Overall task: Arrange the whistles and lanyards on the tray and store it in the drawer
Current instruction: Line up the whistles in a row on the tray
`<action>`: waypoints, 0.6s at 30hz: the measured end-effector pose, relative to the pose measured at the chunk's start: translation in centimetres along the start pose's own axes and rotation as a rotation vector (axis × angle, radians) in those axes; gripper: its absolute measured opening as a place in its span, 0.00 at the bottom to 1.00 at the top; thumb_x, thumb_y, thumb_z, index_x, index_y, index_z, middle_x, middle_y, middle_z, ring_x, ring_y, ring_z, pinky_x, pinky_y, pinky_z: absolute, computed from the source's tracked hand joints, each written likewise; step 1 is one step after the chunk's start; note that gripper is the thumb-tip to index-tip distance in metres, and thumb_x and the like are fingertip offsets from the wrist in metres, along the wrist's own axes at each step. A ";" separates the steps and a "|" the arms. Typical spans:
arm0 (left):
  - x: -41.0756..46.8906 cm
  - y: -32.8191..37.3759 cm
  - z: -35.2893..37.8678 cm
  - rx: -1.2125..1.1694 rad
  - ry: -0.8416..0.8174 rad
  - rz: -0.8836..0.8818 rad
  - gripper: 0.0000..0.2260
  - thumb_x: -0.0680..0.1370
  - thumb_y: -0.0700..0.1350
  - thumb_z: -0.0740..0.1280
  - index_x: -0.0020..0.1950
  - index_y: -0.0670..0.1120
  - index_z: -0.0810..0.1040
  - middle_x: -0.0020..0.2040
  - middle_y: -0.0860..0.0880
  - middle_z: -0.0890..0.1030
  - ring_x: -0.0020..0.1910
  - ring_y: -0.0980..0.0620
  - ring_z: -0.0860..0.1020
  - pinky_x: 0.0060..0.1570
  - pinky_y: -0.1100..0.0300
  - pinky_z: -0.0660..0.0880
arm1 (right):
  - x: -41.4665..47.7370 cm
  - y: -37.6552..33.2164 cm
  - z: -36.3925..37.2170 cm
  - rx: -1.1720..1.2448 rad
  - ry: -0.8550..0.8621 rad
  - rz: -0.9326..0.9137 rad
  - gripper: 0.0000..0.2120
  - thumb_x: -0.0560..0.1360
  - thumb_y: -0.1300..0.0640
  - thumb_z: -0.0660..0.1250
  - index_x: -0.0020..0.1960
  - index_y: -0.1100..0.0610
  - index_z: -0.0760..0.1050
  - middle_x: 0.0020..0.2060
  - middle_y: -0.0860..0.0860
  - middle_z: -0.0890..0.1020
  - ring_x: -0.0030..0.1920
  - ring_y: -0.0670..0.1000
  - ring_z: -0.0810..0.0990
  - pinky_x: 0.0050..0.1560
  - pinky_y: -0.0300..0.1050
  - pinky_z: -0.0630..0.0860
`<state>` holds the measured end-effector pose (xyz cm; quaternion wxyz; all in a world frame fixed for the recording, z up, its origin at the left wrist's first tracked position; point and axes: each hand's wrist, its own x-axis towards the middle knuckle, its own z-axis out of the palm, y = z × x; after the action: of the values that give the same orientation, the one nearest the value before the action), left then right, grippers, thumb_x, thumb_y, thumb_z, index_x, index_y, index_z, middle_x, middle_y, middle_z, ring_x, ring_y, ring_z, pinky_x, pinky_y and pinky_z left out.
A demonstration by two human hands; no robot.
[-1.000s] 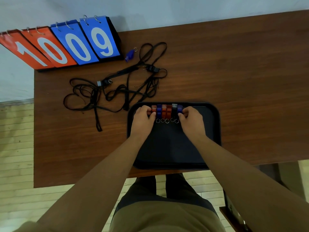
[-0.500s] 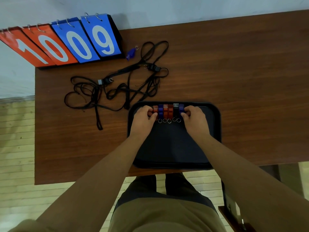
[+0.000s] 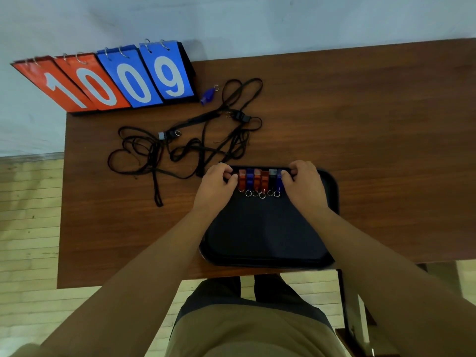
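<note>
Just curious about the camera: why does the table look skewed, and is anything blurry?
Head view: the wide-angle lens slants the edges of the table and fans the scoreboard; head view lighting is dim and even, without glare; the whistles on the tray look slightly soft.

The light over my dark brown wooden table (image 3: pixel 360 124) is dim and even; my black plastic tray (image 3: pixel 257 240) swallows detail, the wide lens bows the edges, all slightly soft

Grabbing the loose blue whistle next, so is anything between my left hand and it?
Only the tangled black lanyards lie flat on the table between your left hand and the blue whistle; nothing upright blocks it.
</note>
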<state>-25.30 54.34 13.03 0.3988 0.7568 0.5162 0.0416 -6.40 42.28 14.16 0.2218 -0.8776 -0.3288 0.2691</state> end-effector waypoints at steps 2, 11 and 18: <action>0.8 0.3 -1.5 0.010 0.000 0.030 0.10 0.81 0.48 0.66 0.60 0.47 0.77 0.52 0.52 0.77 0.43 0.60 0.76 0.39 0.72 0.68 | 1.1 -1.4 -0.7 -0.011 0.005 -0.032 0.17 0.81 0.50 0.64 0.66 0.58 0.74 0.60 0.52 0.76 0.55 0.49 0.77 0.53 0.44 0.75; 6.7 -0.9 -7.8 0.118 0.121 0.042 0.05 0.80 0.44 0.65 0.55 0.46 0.77 0.51 0.50 0.78 0.46 0.55 0.77 0.44 0.63 0.73 | 6.6 -8.2 -0.3 -0.051 -0.034 -0.197 0.16 0.80 0.52 0.64 0.65 0.58 0.74 0.59 0.53 0.75 0.58 0.52 0.76 0.58 0.48 0.76; 8.8 -5.6 -11.4 0.333 0.260 -0.019 0.13 0.78 0.39 0.66 0.63 0.43 0.78 0.61 0.43 0.71 0.63 0.42 0.69 0.63 0.50 0.72 | 10.8 -11.9 2.8 -0.113 -0.088 -0.299 0.12 0.79 0.56 0.65 0.61 0.58 0.74 0.59 0.55 0.73 0.56 0.54 0.77 0.56 0.50 0.78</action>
<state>-30.82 68.67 14.07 0.1988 0.7957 0.5700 0.0493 -6.63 58.54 15.28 0.1952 -0.8173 -0.4799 0.2522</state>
